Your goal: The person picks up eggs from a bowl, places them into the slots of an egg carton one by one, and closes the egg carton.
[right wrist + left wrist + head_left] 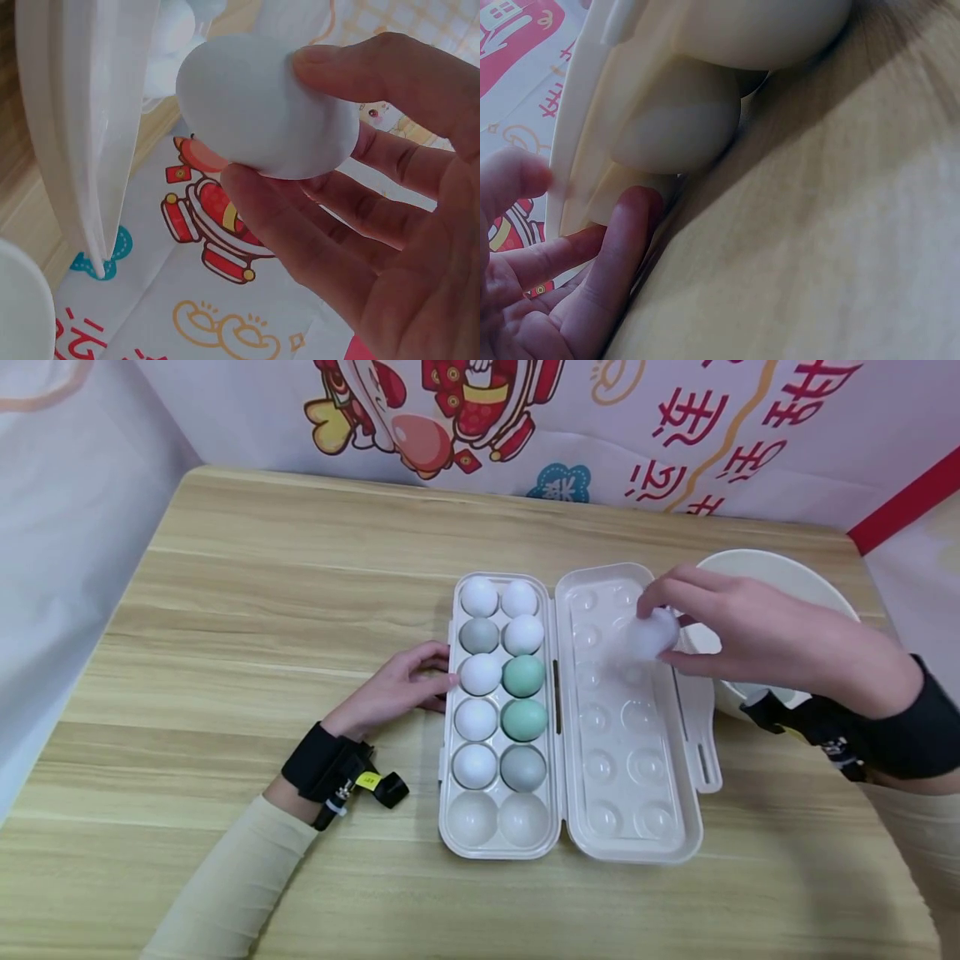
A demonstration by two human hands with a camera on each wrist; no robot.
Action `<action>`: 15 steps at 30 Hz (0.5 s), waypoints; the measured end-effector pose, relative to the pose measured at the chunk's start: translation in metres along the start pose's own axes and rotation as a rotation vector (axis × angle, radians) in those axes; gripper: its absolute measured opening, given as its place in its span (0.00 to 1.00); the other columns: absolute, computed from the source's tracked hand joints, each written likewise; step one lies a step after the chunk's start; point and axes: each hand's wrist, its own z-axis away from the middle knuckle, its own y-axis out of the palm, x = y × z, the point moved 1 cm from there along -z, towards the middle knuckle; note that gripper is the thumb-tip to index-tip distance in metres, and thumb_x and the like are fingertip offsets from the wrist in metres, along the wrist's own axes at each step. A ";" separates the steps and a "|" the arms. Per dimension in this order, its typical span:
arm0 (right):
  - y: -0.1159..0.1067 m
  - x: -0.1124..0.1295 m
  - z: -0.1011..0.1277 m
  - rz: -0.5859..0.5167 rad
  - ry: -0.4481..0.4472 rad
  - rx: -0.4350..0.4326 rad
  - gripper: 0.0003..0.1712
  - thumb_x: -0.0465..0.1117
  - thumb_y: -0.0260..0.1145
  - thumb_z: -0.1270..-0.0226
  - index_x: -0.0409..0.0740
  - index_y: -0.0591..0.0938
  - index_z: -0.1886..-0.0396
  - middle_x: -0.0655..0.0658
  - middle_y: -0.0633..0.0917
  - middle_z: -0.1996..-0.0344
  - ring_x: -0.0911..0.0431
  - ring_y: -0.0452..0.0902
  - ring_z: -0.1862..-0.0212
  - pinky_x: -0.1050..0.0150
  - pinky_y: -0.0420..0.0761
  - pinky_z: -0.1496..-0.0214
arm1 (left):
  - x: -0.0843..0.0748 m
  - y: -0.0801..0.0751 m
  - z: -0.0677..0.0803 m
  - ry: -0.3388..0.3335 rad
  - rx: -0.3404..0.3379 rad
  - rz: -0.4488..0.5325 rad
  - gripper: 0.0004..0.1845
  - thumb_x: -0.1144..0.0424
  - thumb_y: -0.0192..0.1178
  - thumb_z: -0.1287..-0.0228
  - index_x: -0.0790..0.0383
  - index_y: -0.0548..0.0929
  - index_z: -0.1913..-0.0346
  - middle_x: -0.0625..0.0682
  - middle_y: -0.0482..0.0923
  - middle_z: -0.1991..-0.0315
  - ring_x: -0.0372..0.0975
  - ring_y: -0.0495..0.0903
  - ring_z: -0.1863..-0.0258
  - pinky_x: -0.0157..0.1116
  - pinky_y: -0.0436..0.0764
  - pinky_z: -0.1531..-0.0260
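Note:
A white plastic egg carton (555, 852) lies open on the table, its long side toward my left hand. White, grey and green eggs (522, 721) fill most of its cups; the front pair of cups shows bare plastic. My left hand (401, 689) grips the carton's left edge, thumb at the rim and fingers tucked below it against the rounded cups (679, 120). Above the opened lid (622, 818), my right hand (780, 627) pinches a white egg (255, 105) between thumb and fingers. That egg is slightly blurred in the head view.
A white bowl (780, 564) stands at the right, partly hidden behind my right hand and wrist. The lid's flap (705, 768) sticks out toward it. A printed cloth (600, 443) hangs behind the wood-grain table (300, 568).

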 end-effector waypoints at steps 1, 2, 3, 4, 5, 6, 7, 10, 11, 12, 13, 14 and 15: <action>0.001 0.001 -0.001 -0.013 -0.004 0.004 0.36 0.28 0.82 0.64 0.42 0.75 0.52 0.44 0.79 0.55 0.55 0.79 0.63 0.54 0.86 0.63 | 0.000 0.000 0.000 -0.001 -0.001 0.000 0.20 0.68 0.55 0.29 0.72 0.68 0.38 0.64 0.70 0.48 0.46 0.79 0.58 0.43 0.84 0.58; 0.001 0.002 -0.002 -0.024 -0.013 0.005 0.36 0.29 0.82 0.64 0.42 0.75 0.52 0.44 0.79 0.55 0.54 0.80 0.63 0.54 0.86 0.63 | 0.000 0.000 0.000 -0.002 -0.001 0.001 0.20 0.68 0.55 0.30 0.72 0.68 0.38 0.64 0.70 0.48 0.46 0.79 0.58 0.43 0.84 0.58; 0.002 0.003 -0.004 -0.034 -0.022 0.006 0.36 0.29 0.82 0.63 0.42 0.75 0.51 0.44 0.79 0.54 0.54 0.80 0.63 0.54 0.86 0.63 | 0.000 0.000 0.000 -0.001 -0.002 0.003 0.20 0.68 0.55 0.30 0.72 0.68 0.38 0.64 0.70 0.48 0.46 0.79 0.58 0.43 0.84 0.58; 0.003 0.003 -0.005 -0.045 -0.024 0.008 0.36 0.29 0.82 0.63 0.42 0.75 0.51 0.44 0.79 0.54 0.54 0.80 0.62 0.54 0.86 0.62 | 0.000 0.000 0.000 -0.002 -0.001 0.004 0.20 0.69 0.55 0.30 0.72 0.68 0.38 0.64 0.70 0.48 0.46 0.79 0.58 0.43 0.84 0.58; 0.004 0.004 -0.006 -0.055 -0.026 0.009 0.36 0.29 0.81 0.62 0.42 0.75 0.51 0.44 0.79 0.54 0.53 0.81 0.62 0.54 0.85 0.62 | 0.000 0.000 0.000 -0.001 -0.002 0.006 0.20 0.69 0.55 0.29 0.72 0.68 0.38 0.64 0.70 0.48 0.46 0.79 0.58 0.43 0.84 0.58; 0.005 0.005 -0.007 -0.064 -0.027 0.009 0.35 0.29 0.81 0.62 0.41 0.74 0.51 0.44 0.79 0.54 0.53 0.81 0.62 0.54 0.85 0.62 | 0.000 0.000 0.000 -0.001 -0.002 0.007 0.20 0.69 0.55 0.29 0.72 0.68 0.38 0.64 0.70 0.48 0.46 0.79 0.58 0.43 0.84 0.58; 0.006 0.005 -0.007 -0.073 -0.027 0.008 0.35 0.28 0.81 0.61 0.41 0.74 0.51 0.44 0.79 0.54 0.53 0.81 0.61 0.54 0.85 0.62 | 0.000 0.000 0.000 0.001 -0.001 0.007 0.20 0.69 0.55 0.29 0.72 0.68 0.38 0.64 0.70 0.48 0.46 0.79 0.58 0.43 0.84 0.58; 0.010 0.007 -0.009 -0.085 -0.035 -0.001 0.34 0.28 0.81 0.61 0.41 0.74 0.52 0.45 0.78 0.55 0.53 0.81 0.61 0.55 0.85 0.61 | 0.000 0.001 0.000 0.004 0.000 0.005 0.20 0.69 0.55 0.29 0.72 0.68 0.38 0.63 0.71 0.48 0.46 0.79 0.58 0.43 0.84 0.58; 0.012 0.007 -0.010 -0.085 -0.044 -0.006 0.34 0.28 0.81 0.61 0.40 0.74 0.52 0.46 0.78 0.56 0.54 0.81 0.61 0.55 0.85 0.62 | 0.000 0.001 0.000 0.005 -0.001 0.004 0.20 0.69 0.55 0.29 0.72 0.68 0.38 0.64 0.71 0.48 0.46 0.79 0.58 0.43 0.84 0.58; 0.013 0.007 -0.010 -0.086 -0.051 -0.008 0.34 0.28 0.81 0.62 0.40 0.75 0.52 0.46 0.78 0.56 0.55 0.81 0.62 0.56 0.85 0.62 | 0.000 0.001 -0.001 0.005 -0.001 0.001 0.20 0.69 0.55 0.29 0.72 0.68 0.38 0.64 0.71 0.48 0.46 0.79 0.58 0.43 0.84 0.58; 0.015 0.007 -0.010 -0.090 -0.055 -0.006 0.35 0.29 0.82 0.62 0.41 0.75 0.52 0.46 0.78 0.56 0.55 0.80 0.62 0.56 0.85 0.62 | 0.000 0.001 -0.001 0.006 -0.002 -0.001 0.20 0.69 0.55 0.29 0.72 0.68 0.38 0.64 0.71 0.48 0.46 0.79 0.58 0.43 0.84 0.58; 0.017 0.008 -0.011 -0.092 -0.062 -0.005 0.35 0.29 0.82 0.62 0.41 0.75 0.52 0.46 0.78 0.56 0.55 0.80 0.62 0.57 0.85 0.62 | 0.000 0.001 -0.001 0.006 -0.003 -0.001 0.20 0.69 0.55 0.29 0.72 0.68 0.38 0.64 0.71 0.49 0.46 0.79 0.58 0.43 0.84 0.58; 0.018 0.008 -0.011 -0.095 -0.066 -0.003 0.34 0.29 0.82 0.62 0.41 0.75 0.52 0.46 0.78 0.56 0.56 0.79 0.62 0.57 0.85 0.62 | 0.000 0.001 -0.001 0.005 -0.004 -0.002 0.20 0.69 0.55 0.29 0.72 0.68 0.38 0.64 0.71 0.49 0.46 0.79 0.58 0.43 0.84 0.58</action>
